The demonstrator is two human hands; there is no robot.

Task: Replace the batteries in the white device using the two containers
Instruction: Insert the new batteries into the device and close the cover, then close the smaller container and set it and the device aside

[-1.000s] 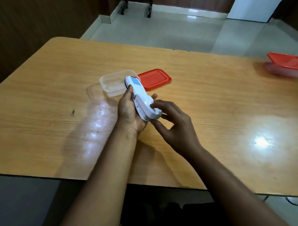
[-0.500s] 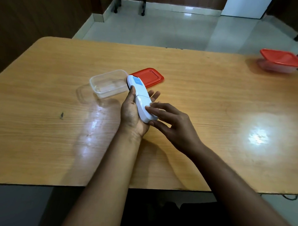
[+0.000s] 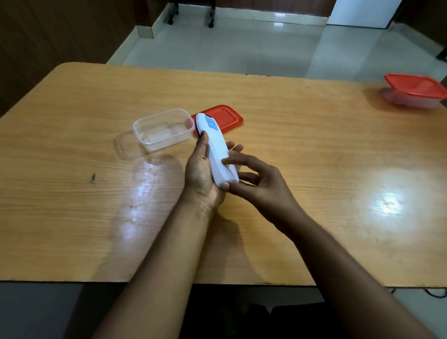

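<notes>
My left hand [image 3: 200,173] grips a long white device [image 3: 216,148] with a blue label near its far end, holding it just above the wooden table [image 3: 319,152]. My right hand [image 3: 257,183] pinches the device's near end between thumb and fingers. Just beyond the device an open clear plastic container [image 3: 163,129] rests on the table, with its red lid [image 3: 224,117] lying flat beside it on the right. A second clear container with a red lid on it [image 3: 416,92] stands at the far right corner. No batteries are visible.
The table's near edge runs just below my forearms. Tiled floor and the wheeled legs of a chair [image 3: 191,13] lie beyond the far edge. A dark cable [image 3: 433,292] hangs at the near right corner.
The device's back, seen partly lifted open a second ago, now lies flat and closed. My right fingers have slid along it to its near end. The device has turned slightly straighter.
</notes>
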